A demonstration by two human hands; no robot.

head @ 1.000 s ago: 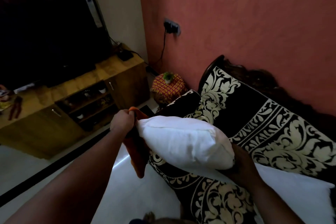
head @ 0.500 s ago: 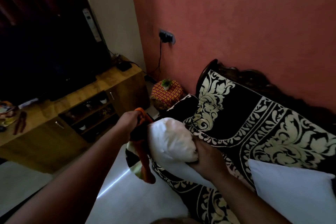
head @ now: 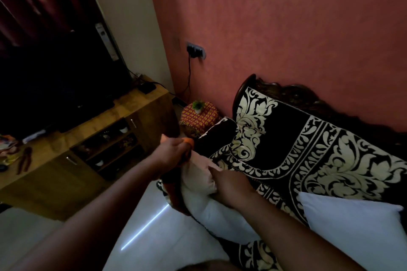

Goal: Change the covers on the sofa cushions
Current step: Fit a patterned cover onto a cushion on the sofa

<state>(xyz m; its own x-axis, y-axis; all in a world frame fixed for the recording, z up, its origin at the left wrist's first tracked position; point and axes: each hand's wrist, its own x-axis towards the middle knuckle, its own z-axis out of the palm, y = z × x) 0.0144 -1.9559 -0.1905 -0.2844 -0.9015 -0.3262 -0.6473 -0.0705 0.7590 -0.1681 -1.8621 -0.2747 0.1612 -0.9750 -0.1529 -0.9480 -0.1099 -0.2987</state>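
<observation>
A bare white cushion (head: 217, 213) hangs over the front edge of the sofa (head: 330, 160), which wears a black throw with cream scrollwork. My left hand (head: 174, 152) is closed on the mouth of an orange cushion cover (head: 176, 191) that hangs down at the cushion's far end. My right hand (head: 229, 185) squeezes the cushion's top corner, pressing it against the cover's opening. A second bare white cushion (head: 356, 231) lies on the sofa seat at the right.
A wooden TV cabinet (head: 72, 160) with a dark television stands at the left, pliers lying on its top. A small stool with a red patterned cloth (head: 199, 119) and a potted plant sits beside the sofa's arm. Pale tiled floor (head: 158, 244) lies below.
My right hand slid from the cushion's near end up to its far corner and bunched it toward the cover. The cushion tilted downward over the sofa edge. My left hand kept its hold.
</observation>
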